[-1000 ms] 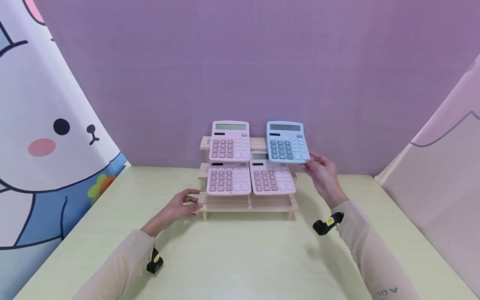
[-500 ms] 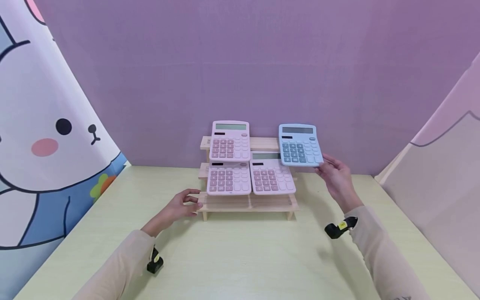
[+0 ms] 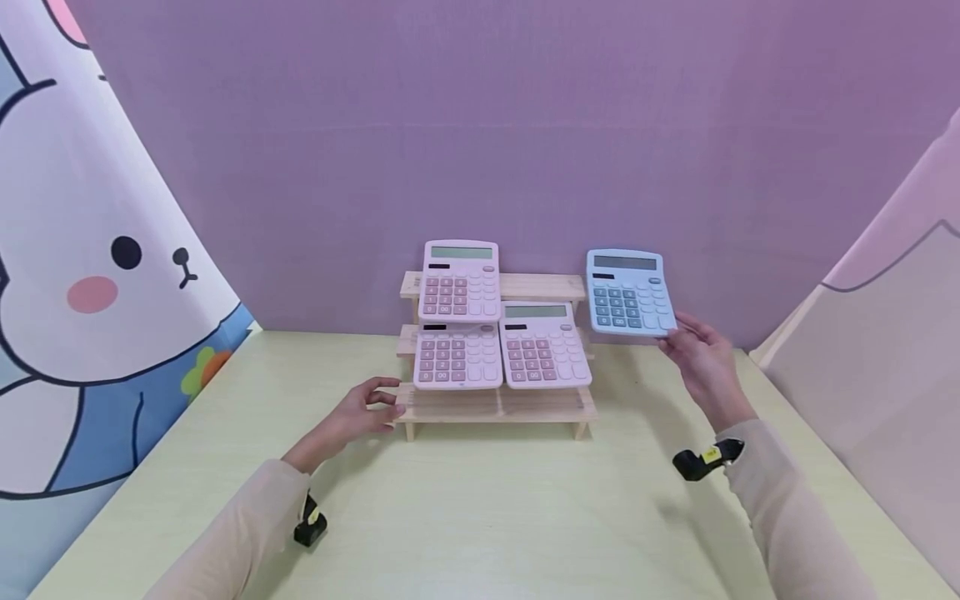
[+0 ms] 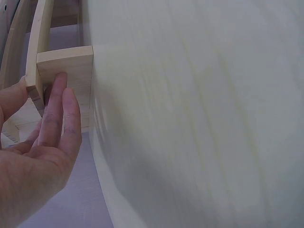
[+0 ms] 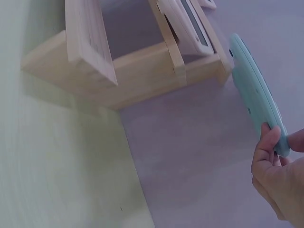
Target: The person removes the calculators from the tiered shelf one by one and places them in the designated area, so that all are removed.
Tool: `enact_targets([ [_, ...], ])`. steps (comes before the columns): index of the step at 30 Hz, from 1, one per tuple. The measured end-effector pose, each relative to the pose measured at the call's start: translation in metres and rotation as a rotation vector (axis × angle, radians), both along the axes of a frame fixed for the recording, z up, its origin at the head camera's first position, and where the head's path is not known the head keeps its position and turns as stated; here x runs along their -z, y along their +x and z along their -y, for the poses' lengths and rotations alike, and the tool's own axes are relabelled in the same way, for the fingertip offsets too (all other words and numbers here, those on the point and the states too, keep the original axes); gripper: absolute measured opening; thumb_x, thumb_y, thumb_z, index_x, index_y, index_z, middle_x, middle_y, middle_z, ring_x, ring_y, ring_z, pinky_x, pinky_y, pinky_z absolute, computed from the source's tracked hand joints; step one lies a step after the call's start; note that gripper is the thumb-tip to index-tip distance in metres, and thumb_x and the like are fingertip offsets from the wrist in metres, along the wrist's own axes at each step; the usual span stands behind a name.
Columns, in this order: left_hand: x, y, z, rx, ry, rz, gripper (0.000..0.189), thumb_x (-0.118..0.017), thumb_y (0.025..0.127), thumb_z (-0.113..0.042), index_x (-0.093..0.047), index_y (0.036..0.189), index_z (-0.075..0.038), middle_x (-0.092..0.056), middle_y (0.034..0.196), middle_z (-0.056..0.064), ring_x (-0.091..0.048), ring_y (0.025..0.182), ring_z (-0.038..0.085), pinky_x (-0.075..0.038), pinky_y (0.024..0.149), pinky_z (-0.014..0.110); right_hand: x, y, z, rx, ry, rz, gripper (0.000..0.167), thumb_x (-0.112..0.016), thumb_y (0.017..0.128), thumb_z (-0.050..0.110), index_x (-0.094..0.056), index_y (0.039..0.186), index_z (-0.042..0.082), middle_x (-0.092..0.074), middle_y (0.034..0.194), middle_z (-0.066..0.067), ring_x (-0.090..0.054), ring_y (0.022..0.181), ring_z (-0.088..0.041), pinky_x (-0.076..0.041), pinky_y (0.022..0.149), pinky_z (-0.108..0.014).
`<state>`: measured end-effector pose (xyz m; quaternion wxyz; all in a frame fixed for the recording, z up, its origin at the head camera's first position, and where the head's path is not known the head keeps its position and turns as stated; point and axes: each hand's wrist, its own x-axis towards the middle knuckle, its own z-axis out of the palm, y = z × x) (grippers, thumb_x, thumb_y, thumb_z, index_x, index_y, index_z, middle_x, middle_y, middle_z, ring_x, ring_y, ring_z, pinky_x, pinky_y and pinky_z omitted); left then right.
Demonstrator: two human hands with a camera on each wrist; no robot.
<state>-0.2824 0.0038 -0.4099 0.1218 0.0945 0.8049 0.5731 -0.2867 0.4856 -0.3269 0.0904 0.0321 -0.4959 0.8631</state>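
Note:
A light blue calculator is held by its lower right corner in my right hand, to the right of a stepped wooden rack. The right wrist view shows the calculator's edge pinched between thumb and fingers, apart from the rack. My left hand grips the left end of the rack's front step. Its thumb lies on one side of the board and its fingers on the other. Three pink calculators lean on the rack: one at upper left, one at lower left, one at lower right.
The rack stands on a pale wood-grain table close to a purple backdrop. A cartoon-printed cloth hangs at the left. Another pale pink cloth slants along the right side.
My right hand has carried the blue calculator rightward and slightly down, from over the rack's upper right step to beside the rack. The left hand and the rack have stayed put.

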Motion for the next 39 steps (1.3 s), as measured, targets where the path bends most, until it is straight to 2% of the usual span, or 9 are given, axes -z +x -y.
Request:
enact_targets([
  [4,0.0,0.0,0.001,0.004,0.002,0.001,0.057,-0.062,0.087,-0.015,-0.033,0.135,-0.001,-0.052,0.118,0.022,-0.06,0.088,0.016,-0.056,0.081,0.038,0.002,0.002,-0.008,0.011,-0.012,0.008,0.029,-0.052,0.085,-0.011,-0.047,0.111,0.001,-0.064,0.094,-0.006,-0.064,0.078,-0.014,-0.056,0.071,-0.022],
  [10,0.001,0.0,0.0,0.008,0.012,-0.002,0.058,-0.062,0.087,-0.015,-0.033,0.135,-0.001,-0.052,0.118,0.023,-0.06,0.088,0.016,-0.056,0.08,0.038,0.006,0.008,-0.017,0.008,-0.002,0.023,0.032,-0.053,0.086,-0.009,-0.044,0.115,0.002,-0.063,0.096,-0.006,-0.063,0.08,-0.014,-0.055,0.072,-0.022],
  [17,0.001,0.0,0.0,0.013,0.02,-0.003,0.058,-0.062,0.087,-0.015,-0.032,0.135,0.0,-0.051,0.118,0.024,-0.06,0.087,0.016,-0.056,0.081,0.038,0.02,0.008,-0.025,-0.02,-0.019,-0.028,0.025,-0.047,0.086,-0.015,-0.05,0.107,-0.001,-0.066,0.09,-0.009,-0.065,0.076,-0.017,-0.056,0.067,-0.022],
  [20,0.001,0.001,0.0,0.014,0.02,-0.006,0.058,-0.061,0.087,-0.015,-0.032,0.135,0.0,-0.051,0.118,0.024,-0.06,0.087,0.015,-0.056,0.081,0.039,0.027,0.007,-0.028,-0.026,0.009,-0.033,0.025,-0.045,0.087,-0.015,-0.047,0.108,-0.002,-0.066,0.089,-0.009,-0.064,0.076,-0.016,-0.055,0.067,-0.021],
  [25,0.001,0.0,0.0,0.015,0.025,-0.002,0.059,-0.061,0.087,-0.014,-0.032,0.136,0.0,-0.051,0.118,0.024,-0.06,0.087,0.015,-0.056,0.081,0.038,0.038,0.009,-0.033,-0.022,0.041,0.006,0.027,-0.044,0.088,-0.014,-0.041,0.112,-0.002,-0.066,0.089,-0.007,-0.064,0.077,-0.015,-0.055,0.068,-0.02],
  [32,0.0,0.001,0.0,0.021,0.021,-0.014,0.059,-0.061,0.087,-0.014,-0.032,0.136,0.002,-0.051,0.118,0.025,-0.06,0.088,0.015,-0.056,0.08,0.038,0.054,0.012,-0.037,0.003,0.048,0.064,0.025,-0.046,0.087,-0.013,-0.052,0.105,0.003,-0.068,0.084,-0.006,-0.064,0.073,-0.015,-0.055,0.065,-0.02],
  [39,-0.002,0.003,0.001,0.027,0.032,-0.026,0.058,-0.06,0.088,-0.013,-0.031,0.136,0.002,-0.05,0.119,0.026,-0.06,0.088,0.016,-0.056,0.08,0.04,0.068,0.012,-0.038,0.021,0.111,0.113,0.026,-0.043,0.088,-0.014,-0.051,0.105,0.004,-0.068,0.082,-0.005,-0.062,0.071,-0.012,-0.054,0.064,-0.019],
])
